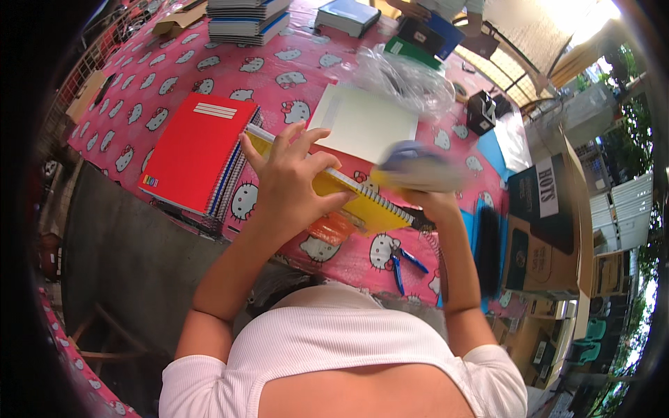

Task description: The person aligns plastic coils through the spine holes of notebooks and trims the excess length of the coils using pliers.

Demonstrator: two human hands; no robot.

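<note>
A yellow spiral notebook [380, 214] stands tilted on its edge in front of me, with its wire coil facing up. My left hand [296, 174] grips it by the coil edge, thumb on the near side and fingers spread over the far side. At the coil's right end is my right hand [437, 203], closed on a rounded blue-grey object [421, 167] smeared by motion. What kind of thing that is cannot be made out. Left of the notebook lies a stack of spiral notebooks with a red cover [198, 150] on top. A pale sheet [366, 120] lies beyond.
Blue-handled pliers [404, 268] lie near the front edge of the pink patterned table [143, 97]. Clear plastic wrap [411, 80] and a small black box [481, 111] are farther back. A cardboard box [547, 230] stands at right. Another person's hand [416, 10] shows at the far side.
</note>
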